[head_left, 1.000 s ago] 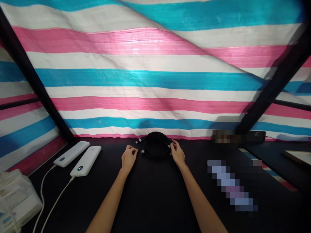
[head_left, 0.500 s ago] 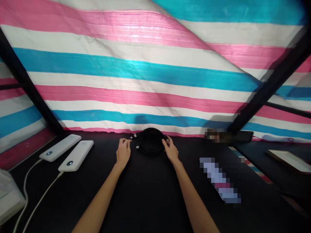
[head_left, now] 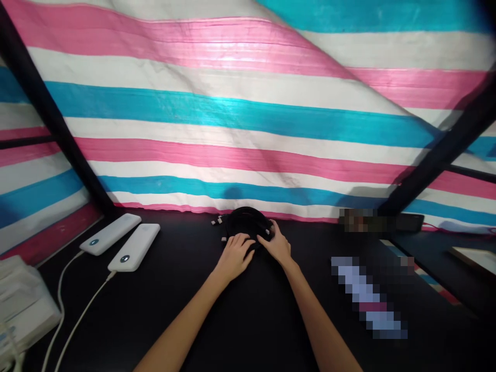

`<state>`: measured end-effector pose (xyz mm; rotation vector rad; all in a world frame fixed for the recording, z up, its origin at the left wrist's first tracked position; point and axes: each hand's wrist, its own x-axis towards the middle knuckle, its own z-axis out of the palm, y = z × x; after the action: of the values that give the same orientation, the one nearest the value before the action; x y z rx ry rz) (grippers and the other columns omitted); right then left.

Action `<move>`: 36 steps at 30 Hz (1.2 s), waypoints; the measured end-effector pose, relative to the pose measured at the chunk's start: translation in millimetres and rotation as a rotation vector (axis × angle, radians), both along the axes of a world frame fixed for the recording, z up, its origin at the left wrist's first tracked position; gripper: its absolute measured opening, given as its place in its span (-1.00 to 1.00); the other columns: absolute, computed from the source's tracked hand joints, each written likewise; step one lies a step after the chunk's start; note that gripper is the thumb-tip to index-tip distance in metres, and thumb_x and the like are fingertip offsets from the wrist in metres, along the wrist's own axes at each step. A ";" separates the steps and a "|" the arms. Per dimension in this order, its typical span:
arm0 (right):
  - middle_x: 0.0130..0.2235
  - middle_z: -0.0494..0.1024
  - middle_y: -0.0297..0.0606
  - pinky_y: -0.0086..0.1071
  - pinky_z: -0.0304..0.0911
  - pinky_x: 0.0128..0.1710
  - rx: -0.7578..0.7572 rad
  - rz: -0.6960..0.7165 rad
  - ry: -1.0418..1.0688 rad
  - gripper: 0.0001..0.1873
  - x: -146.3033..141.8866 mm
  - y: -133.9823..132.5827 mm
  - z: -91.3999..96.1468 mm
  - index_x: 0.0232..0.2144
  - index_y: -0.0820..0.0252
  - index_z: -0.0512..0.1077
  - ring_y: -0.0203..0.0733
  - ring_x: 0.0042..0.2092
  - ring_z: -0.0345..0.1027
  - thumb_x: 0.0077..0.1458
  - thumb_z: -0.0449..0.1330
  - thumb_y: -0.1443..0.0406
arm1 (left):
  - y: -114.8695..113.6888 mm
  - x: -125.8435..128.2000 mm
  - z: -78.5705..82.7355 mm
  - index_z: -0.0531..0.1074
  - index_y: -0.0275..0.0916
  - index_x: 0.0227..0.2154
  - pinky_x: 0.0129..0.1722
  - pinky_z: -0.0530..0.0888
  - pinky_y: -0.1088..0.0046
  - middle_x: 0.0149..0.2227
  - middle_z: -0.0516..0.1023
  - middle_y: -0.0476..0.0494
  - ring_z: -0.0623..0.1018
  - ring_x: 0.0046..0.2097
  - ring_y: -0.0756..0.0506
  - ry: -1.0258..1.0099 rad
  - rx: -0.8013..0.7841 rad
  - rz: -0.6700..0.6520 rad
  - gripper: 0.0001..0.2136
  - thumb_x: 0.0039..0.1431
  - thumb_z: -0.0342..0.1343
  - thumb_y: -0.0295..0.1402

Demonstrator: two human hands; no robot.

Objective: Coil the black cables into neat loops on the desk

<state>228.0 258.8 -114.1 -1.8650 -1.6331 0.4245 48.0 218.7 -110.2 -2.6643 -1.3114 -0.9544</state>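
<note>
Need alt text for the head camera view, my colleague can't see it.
Left hand and right hand rest on a coiled black cable on a dark table. Two white power banks lie to the left, before a pink, white and blue striped tarpaulin.

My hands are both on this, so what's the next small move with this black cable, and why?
Probably gather the loose white-tipped cable ends in toward the coil. Your left hand and right hand are both on the black coiled cable, while those ends lie outside it on the black tabletop.
</note>
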 end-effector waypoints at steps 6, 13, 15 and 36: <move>-0.10 0.54 -0.40 -0.29 0.24 -0.20 -0.023 0.207 0.110 -0.41 -18.7 -6.9 -0.3 0.17 -0.17 0.11 -0.22 -0.36 0.46 0.09 0.00 -0.04 | 5.2 -9.4 4.2 0.32 -0.22 -0.26 -0.18 0.29 0.30 -0.23 0.42 -0.15 0.43 -0.21 -0.12 0.136 -0.102 0.136 -0.83 0.21 -0.04 -0.24; -0.11 0.54 -0.45 -0.30 0.23 -0.21 -0.047 0.271 0.247 -0.35 -23.3 -9.1 -0.2 0.23 -0.10 0.01 -0.34 -0.51 0.36 0.13 -0.06 -0.06 | 9.7 -18.8 6.2 0.30 -0.20 -0.32 -0.21 0.27 0.34 -0.28 0.45 -0.09 0.48 -0.26 -0.09 0.089 -0.200 0.262 -0.89 0.16 -0.01 -0.29; -0.12 0.55 -0.44 -0.31 0.22 -0.22 -0.038 0.274 0.277 -0.33 -23.3 -9.7 -0.4 0.25 -0.08 -0.03 -0.34 -0.51 0.35 0.14 -0.08 -0.07 | 8.7 -19.6 7.1 0.31 -0.20 -0.34 -0.25 0.28 0.36 -0.30 0.46 -0.08 0.49 -0.29 -0.08 0.101 -0.219 0.285 -0.90 0.12 0.01 -0.30; -0.19 0.55 -0.50 -0.36 0.20 -0.27 0.017 0.275 0.227 -0.45 -20.7 -10.4 -3.4 0.15 -0.12 0.14 -0.36 -0.48 0.37 0.11 0.06 0.00 | 28.8 -82.5 9.3 0.47 -0.20 -0.29 -0.21 0.28 0.29 -0.24 0.51 -0.16 0.45 -0.13 -0.21 0.123 -0.128 0.695 -0.77 0.12 -0.03 -0.24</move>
<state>207.3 248.4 -117.5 -1.5204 -1.7320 0.7086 -34.5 247.5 -100.9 -2.0142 -2.0936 -0.6106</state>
